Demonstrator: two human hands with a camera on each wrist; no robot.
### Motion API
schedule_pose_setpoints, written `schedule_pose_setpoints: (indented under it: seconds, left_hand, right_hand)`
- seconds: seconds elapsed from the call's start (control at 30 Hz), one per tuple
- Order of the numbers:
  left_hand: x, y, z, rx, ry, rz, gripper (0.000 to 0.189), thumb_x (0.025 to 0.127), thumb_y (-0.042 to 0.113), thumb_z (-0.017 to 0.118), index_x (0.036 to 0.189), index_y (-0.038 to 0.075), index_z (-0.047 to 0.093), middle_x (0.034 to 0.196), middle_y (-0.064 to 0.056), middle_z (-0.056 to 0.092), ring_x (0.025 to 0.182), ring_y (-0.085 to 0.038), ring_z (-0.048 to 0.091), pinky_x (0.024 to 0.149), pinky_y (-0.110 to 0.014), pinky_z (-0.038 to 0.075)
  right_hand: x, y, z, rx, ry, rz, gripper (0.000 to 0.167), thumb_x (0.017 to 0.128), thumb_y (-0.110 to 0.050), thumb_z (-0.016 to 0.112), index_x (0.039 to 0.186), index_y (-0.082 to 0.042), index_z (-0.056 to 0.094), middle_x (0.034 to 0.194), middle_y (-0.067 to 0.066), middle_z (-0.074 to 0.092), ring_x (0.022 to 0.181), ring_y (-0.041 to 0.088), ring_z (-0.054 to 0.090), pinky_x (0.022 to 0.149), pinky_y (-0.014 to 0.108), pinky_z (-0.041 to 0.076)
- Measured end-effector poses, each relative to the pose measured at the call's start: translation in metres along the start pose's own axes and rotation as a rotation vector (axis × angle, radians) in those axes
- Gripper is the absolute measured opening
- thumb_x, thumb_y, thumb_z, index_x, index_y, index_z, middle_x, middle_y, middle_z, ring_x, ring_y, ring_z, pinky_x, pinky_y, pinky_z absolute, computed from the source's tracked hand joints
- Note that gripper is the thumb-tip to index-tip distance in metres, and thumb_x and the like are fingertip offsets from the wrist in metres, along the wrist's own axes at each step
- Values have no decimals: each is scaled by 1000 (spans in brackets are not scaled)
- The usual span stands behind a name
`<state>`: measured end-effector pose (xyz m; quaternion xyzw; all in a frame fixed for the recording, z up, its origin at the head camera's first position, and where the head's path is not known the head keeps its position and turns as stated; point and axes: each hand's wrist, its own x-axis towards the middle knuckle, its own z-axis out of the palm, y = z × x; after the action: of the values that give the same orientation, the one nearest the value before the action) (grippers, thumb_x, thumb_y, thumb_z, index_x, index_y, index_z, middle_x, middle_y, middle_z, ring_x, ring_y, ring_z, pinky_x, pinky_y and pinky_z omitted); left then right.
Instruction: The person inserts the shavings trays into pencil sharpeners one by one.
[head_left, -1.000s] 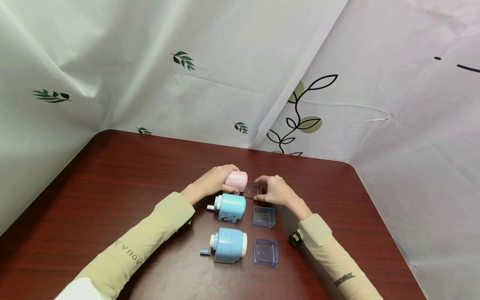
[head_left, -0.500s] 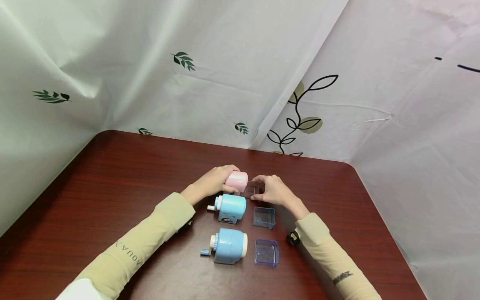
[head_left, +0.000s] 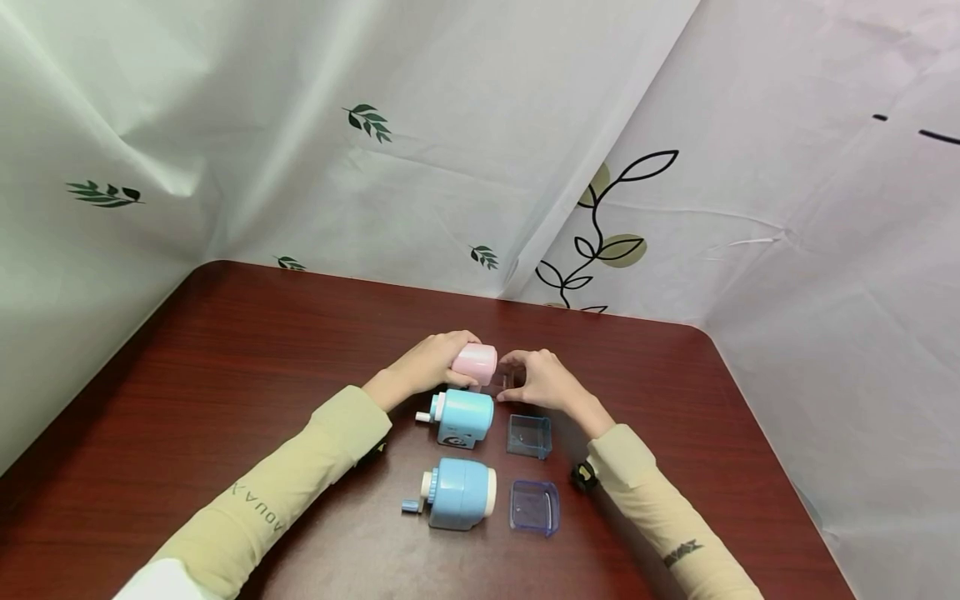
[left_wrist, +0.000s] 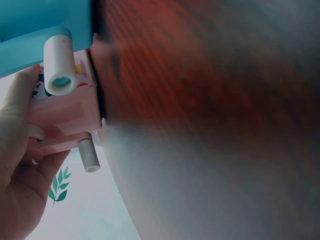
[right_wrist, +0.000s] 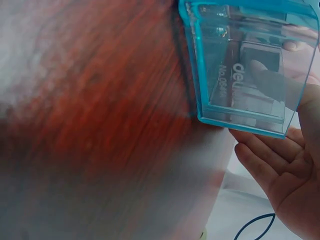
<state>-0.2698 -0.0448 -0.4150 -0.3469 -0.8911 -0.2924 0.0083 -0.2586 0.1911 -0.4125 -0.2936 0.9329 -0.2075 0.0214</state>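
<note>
My left hand (head_left: 427, 364) grips a pink crank pencil sharpener (head_left: 477, 364) at the back of the row. Its crank and white handle (left_wrist: 89, 155) show in the left wrist view, with the thumb along the printed side. Just to the right, my right hand (head_left: 549, 382) pinches a clear, pinkish shavings drawer (head_left: 507, 381) between thumb and fingers. The drawer is at the sharpener's right end, low near the table; how far it sits inside cannot be made out. A clear blue drawer (right_wrist: 245, 112) partly covers the right hand in the right wrist view.
A turquoise sharpener (head_left: 467, 412) stands just in front of the pink one, its blue drawer (head_left: 528, 437) to the right. Nearer still are a light-blue sharpener (head_left: 459, 493) and a violet-blue drawer (head_left: 534, 507). The brown table (head_left: 315, 308) meets a white curtain (head_left: 420, 208) behind.
My right hand has slid slightly left with the pinkish drawer, closing the distance to the pink sharpener. My left hand stays in place on the sharpener.
</note>
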Motion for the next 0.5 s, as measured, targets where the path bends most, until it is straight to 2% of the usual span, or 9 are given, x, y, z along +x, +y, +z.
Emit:
schedule_pose_setpoints:
  seconds: [0.5]
  left_hand:
    - [1,0,1,-4,-12,-18,57,78,30,79,123,6,54,109,-9,64,88,-19,61,78,-33,51]
  right_hand:
    - [4,-4,0,-6,-12,-9,54,70,-31,85,113,-4,67,100,6,73,77,9,63,69,25,51]
